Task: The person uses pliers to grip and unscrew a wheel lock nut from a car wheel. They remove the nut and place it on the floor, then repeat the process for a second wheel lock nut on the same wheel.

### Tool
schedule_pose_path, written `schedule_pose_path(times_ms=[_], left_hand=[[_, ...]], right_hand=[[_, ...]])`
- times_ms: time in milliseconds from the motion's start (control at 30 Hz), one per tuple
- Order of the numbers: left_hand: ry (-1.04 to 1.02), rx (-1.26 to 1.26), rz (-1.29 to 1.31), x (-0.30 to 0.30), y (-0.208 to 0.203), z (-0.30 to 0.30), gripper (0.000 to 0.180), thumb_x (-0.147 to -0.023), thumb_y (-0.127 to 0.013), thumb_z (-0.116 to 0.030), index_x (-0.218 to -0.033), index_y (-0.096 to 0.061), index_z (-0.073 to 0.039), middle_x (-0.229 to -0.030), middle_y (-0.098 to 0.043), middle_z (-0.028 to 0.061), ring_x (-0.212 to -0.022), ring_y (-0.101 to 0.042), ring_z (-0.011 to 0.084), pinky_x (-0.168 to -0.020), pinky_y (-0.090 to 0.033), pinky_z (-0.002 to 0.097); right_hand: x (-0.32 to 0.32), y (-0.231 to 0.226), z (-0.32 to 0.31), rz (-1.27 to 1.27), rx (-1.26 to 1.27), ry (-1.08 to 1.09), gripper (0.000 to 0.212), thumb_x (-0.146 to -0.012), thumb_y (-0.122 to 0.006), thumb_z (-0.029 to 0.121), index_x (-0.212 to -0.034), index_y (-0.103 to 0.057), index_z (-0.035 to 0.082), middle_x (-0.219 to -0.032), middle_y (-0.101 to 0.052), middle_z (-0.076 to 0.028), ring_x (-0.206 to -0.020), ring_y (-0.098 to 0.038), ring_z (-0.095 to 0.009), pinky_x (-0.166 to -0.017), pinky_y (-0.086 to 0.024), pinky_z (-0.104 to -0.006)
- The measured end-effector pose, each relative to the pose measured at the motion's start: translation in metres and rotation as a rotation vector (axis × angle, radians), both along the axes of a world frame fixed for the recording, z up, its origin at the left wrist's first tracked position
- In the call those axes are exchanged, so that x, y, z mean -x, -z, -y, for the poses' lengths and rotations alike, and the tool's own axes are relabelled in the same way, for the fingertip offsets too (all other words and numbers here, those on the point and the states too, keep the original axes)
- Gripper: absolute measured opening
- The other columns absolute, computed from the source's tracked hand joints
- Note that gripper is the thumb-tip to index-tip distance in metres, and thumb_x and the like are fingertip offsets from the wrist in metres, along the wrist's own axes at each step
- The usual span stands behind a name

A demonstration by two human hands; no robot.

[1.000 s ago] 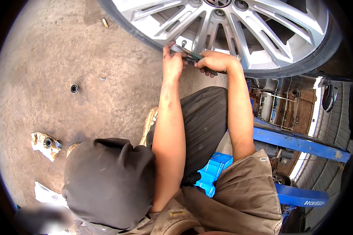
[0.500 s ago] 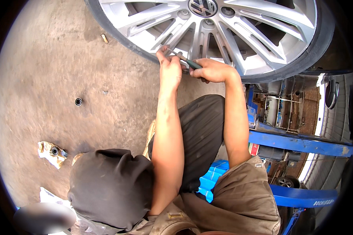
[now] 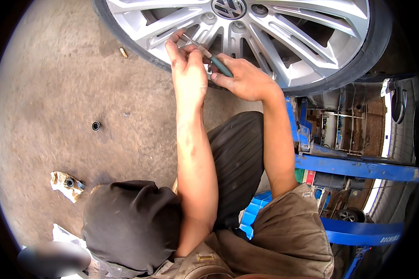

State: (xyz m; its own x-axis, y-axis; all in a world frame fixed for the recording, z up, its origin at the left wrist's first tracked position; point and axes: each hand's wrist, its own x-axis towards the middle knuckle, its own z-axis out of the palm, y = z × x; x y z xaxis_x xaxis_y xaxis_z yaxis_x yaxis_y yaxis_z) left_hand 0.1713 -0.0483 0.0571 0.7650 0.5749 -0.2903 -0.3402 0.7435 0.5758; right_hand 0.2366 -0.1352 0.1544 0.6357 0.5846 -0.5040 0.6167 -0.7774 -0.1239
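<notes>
A slim tool with a green handle and a thin metal shaft (image 3: 222, 67), perhaps a screwdriver, slants across the lower spokes of a silver alloy wheel (image 3: 307, 76). My right hand (image 3: 249, 80) is closed around its green handle. My left hand (image 3: 187, 74) has its thumb and fingers around the metal part, the index finger reaching up beside the shaft's end. Both hands are in front of the rim's lower edge. The fingers partly hide the tool, and I cannot make out whether its tip touches the wheel.
A black tire (image 3: 340, 90) rings the wheel. On the concrete floor to the left are a black socket (image 3: 96, 126), another socket (image 3: 70, 182) on a crumpled wrapper (image 3: 60, 179), and a small stub (image 3: 123, 52). Blue lift beams (image 3: 358, 168) stand at the right.
Both hands and the tool have moved up and left, further over the spokes. More of the green handle and shaft shows. The view has shifted slightly.
</notes>
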Motion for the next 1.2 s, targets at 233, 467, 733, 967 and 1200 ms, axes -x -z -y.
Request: schedule_pose_path(times_ms=[233,467,733,967,1200], left_hand=[[-0.045,-0.077,0.015,0.001,-0.003,0.002,0.045,-0.085,-0.047,-0.003,-0.130,-0.045,-0.003,-0.097,-0.054,0.0075,-0.086,-0.052,0.0139,-0.078,-0.046,0.0295],[0.008,-0.086,0.021,0.002,-0.002,0.008,0.047,-0.085,-0.055,-0.004,-0.131,-0.048,-0.005,-0.102,-0.055,0.0061,-0.091,-0.057,0.0150,-0.082,-0.047,0.0289],[-0.016,-0.068,0.053,0.003,-0.003,0.010,0.047,-0.080,-0.057,0.000,-0.127,-0.052,-0.003,-0.100,-0.055,0.0051,-0.085,-0.053,0.0105,-0.077,-0.047,0.0255],[-0.046,-0.075,0.087,0.000,-0.001,0.013,0.046,-0.078,-0.056,0.001,-0.125,-0.053,-0.001,-0.100,-0.053,0.0043,-0.081,-0.052,0.0084,-0.075,-0.048,0.0245],[-0.055,-0.069,0.073,0.000,-0.006,0.015,0.045,-0.079,-0.054,0.002,-0.123,-0.052,-0.001,-0.101,-0.052,0.0045,-0.080,-0.050,0.0071,-0.075,-0.047,0.0234]], right_hand=[[0.010,-0.011,0.004,0.066,0.007,-0.018,0.038,-0.089,-0.057,0.035,-0.098,-0.053,-0.001,-0.085,-0.065,-0.025,-0.087,-0.062,-0.044,-0.077,-0.045,-0.0498],[0.015,-0.019,0.012,0.077,0.048,0.000,0.037,-0.088,-0.057,0.034,-0.097,-0.055,-0.001,-0.083,-0.064,-0.027,-0.086,-0.061,-0.045,-0.077,-0.044,-0.0516],[0.013,-0.019,0.021,0.074,0.035,0.014,0.037,-0.088,-0.057,0.035,-0.097,-0.055,-0.001,-0.084,-0.065,-0.025,-0.087,-0.061,-0.045,-0.078,-0.045,-0.0506],[0.012,-0.021,0.023,0.059,0.009,-0.012,0.039,-0.088,-0.058,0.037,-0.096,-0.055,-0.001,-0.082,-0.064,-0.025,-0.085,-0.061,-0.045,-0.076,-0.045,-0.0504],[0.012,-0.022,0.026,0.060,-0.009,-0.007,0.040,-0.088,-0.058,0.038,-0.095,-0.055,-0.001,-0.077,-0.063,-0.025,-0.082,-0.060,-0.045,-0.074,-0.044,-0.0506]])
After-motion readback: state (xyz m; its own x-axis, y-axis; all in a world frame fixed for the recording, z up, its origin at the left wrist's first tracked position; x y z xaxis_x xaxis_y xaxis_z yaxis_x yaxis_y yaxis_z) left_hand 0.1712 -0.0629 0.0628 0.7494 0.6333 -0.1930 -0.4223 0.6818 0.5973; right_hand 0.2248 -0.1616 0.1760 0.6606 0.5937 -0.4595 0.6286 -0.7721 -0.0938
